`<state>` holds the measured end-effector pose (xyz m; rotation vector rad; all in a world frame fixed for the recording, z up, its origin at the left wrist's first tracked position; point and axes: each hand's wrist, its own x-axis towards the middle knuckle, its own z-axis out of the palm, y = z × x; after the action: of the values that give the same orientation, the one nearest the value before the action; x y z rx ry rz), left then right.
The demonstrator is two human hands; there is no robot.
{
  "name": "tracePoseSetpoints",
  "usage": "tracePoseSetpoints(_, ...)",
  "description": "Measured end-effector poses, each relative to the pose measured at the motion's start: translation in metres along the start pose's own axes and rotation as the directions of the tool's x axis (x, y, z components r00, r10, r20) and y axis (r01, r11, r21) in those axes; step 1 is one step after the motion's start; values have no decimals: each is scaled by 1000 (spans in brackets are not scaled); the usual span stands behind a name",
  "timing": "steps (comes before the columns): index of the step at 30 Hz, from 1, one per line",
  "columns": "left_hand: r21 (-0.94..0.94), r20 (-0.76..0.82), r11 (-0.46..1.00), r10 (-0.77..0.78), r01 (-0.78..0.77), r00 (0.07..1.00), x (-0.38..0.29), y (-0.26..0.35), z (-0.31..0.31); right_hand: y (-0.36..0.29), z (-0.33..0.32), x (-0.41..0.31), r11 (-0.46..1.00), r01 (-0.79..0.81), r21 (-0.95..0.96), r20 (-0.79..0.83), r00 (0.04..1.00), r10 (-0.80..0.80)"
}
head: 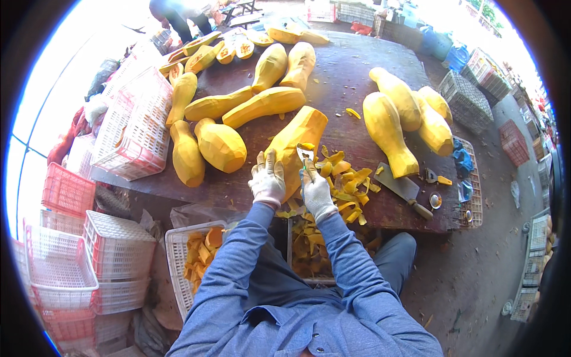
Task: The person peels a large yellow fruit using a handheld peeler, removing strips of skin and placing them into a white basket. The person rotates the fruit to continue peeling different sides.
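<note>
A large peeled squash (298,134) lies lengthwise before me on the dark wooden table (343,62). My left hand (268,178), in a white work glove, rests with spread fingers on its left side. Gripped in my gloved right hand (317,189) is a peeler (305,152), its head against the squash, a strip of yellow peel on it. Beside that hand, a heap of peelings (345,183) spills over the table's front edge into a bin (312,250) between my legs. Several peeled squashes (221,145) lie to the left, and another group (388,120) to the right.
At the right lie a cleaver (399,185), a second peeler (438,178) and a spoon (435,200). Halved squashes (226,52) line the far left edge. A crate of squash pieces (178,267) stands by my left leg; stacked plastic crates (120,263) are farther left. A person (183,20) bends beyond the table.
</note>
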<state>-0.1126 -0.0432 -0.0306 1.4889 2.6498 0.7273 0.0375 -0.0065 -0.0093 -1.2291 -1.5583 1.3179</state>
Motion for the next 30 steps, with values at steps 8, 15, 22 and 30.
tracePoseSetpoints(8,24,47,999,-23,22,999,1,19,-1,9,-8,-37,990,126,-56,3,992,-126)
tracePoseSetpoints(15,-31,101,995,-87,90,991,15,29,-11,36,-25,-104,996,59,-60,182,982,-47)
tracePoseSetpoints(22,-115,69,992,-38,46,997,18,18,-15,47,-86,-113,981,-30,190,153,988,1)
tracePoseSetpoints(30,-25,-1,983,182,-182,983,-9,17,-16,68,-136,-132,895,-241,374,146,969,200)
